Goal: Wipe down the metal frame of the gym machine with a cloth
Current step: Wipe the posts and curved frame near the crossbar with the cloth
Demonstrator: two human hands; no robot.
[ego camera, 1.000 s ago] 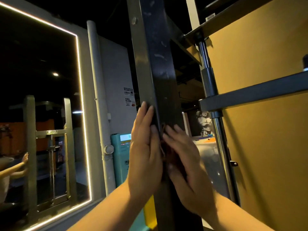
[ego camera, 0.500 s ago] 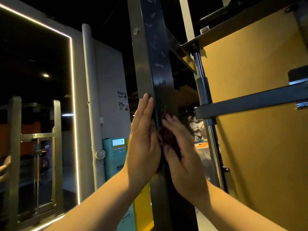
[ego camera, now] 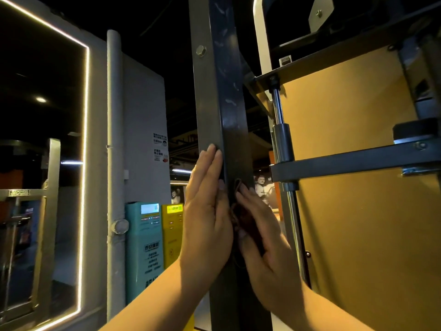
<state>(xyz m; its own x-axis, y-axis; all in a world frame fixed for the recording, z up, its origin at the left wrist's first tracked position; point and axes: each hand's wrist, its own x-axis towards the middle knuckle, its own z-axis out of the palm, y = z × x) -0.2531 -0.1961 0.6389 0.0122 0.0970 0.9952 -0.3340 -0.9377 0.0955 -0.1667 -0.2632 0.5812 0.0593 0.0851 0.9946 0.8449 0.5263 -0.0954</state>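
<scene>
Both hands have slid a little higher up the upright post (ego camera: 235,130). The left hand (ego camera: 207,211) lies flat on the post's left face, fingers straight. The right hand (ego camera: 265,237), fingers also extended, presses the dark cloth (ego camera: 248,220) against the front face. The wiping stroke seems to be travelling upward, with the pale smears (ego camera: 230,101) above not yet reached. Compared with a second ago, the left fingertips now sit above the crossbar (ego camera: 346,163), and a bolt (ego camera: 201,50) has come into view.

2 forearms (ego camera: 152,302) in view, bare right down to the frame edge. Left hand (ego camera: 207,211) and right hand (ego camera: 262,237) uncovered too. Fingernails (ego camera: 218,153) short, rounded, plain-looking, pale sheen.
</scene>
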